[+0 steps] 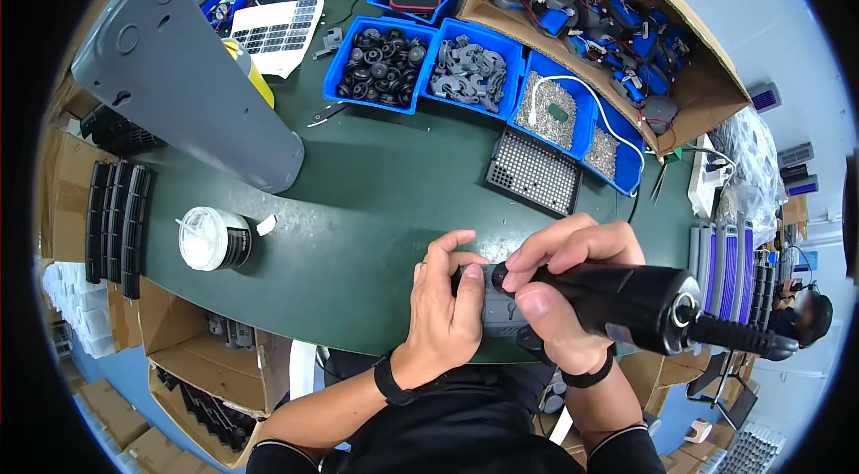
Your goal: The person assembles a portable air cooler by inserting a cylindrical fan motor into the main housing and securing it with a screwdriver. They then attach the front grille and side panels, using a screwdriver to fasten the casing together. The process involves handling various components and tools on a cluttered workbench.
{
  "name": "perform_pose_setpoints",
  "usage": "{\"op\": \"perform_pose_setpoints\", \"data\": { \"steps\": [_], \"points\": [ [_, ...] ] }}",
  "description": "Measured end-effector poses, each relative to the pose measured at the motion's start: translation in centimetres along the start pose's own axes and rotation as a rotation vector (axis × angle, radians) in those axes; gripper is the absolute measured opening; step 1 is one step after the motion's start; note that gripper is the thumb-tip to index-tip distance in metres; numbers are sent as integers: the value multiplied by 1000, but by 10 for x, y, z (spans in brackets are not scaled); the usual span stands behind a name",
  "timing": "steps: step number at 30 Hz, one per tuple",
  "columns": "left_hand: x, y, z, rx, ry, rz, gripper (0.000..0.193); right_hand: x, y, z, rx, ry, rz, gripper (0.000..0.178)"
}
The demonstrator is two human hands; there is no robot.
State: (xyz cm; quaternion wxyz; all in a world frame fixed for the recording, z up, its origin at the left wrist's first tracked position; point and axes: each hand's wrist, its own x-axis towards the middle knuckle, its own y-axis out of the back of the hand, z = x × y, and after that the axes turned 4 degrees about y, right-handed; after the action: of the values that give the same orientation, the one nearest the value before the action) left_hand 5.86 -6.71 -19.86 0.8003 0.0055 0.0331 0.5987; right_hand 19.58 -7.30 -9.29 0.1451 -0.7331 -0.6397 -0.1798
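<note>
My left hand is closed on the left side of a small grey plastic housing at the near edge of the table. In my right hand lies a black electric screwdriver, tilted almost flat, its cord end pointing right. The right thumb and fingertips come together by a small round black part at the top of the housing. Whether they grip that part or just touch it, I cannot tell. The screwdriver's tip is hidden behind my right fingers.
Blue bins hold black wheels, grey clips and screws. Beyond them stands a cardboard box of wired parts. A black perforated tray, a white-lidded jar and a tall grey casing are on the green table.
</note>
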Motion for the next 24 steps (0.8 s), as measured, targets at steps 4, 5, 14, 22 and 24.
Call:
{"op": "perform_pose_setpoints", "data": {
  "steps": [4, 5, 14, 22, 24],
  "points": [
    [1, 0, 2, 0, 12, -6, 41, 1, -1, -2, -6, -42, -20, 42],
    [1, 1, 2, 5, 15, -9, 41, 1, -1, -2, -1, -55, -21, 41],
    [5, 30, 11, 136, 27, -66, 44, 15, 13, -38, 103, 17, 241, 38],
    [0, 53, 40, 239, 134, -52, 51, 2, 40, -29, 60, -6, 353, 31],
    [0, 48, 26, 318, 14, -9, 51, 3, 41, -16, -52, 43, 275, 24]
  ]
}}
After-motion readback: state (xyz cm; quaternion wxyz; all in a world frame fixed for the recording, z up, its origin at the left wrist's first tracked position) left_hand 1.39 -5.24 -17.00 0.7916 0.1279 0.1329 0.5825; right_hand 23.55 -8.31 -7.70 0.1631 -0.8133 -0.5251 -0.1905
